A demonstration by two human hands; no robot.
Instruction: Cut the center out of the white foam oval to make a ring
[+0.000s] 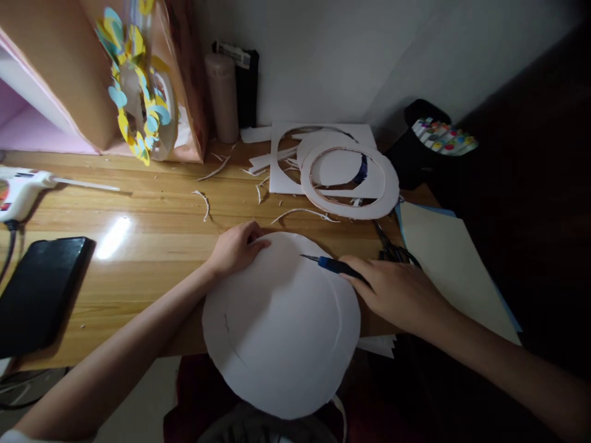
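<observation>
A round white foam board disc (281, 326) lies partly on the table and juts out over its front edge. A curved line is marked or scored inside its rim. My left hand (237, 248) grips the disc's upper left edge, thumb on top and fingers partly hidden beyond the rim. In my right hand (392, 289) is a craft knife (339, 267) with a blue and black handle. Its thin blade points left, over the upper right part of the disc; whether the tip touches the surface I cannot tell.
Behind the disc lie a white foam ring (388, 184), a square board with a round cutout (281, 178) and several scraps. Scissors (394, 251) rest by my right hand. A glue gun (28, 191) and a black case (44, 295) are at left, markers (446, 138) at right.
</observation>
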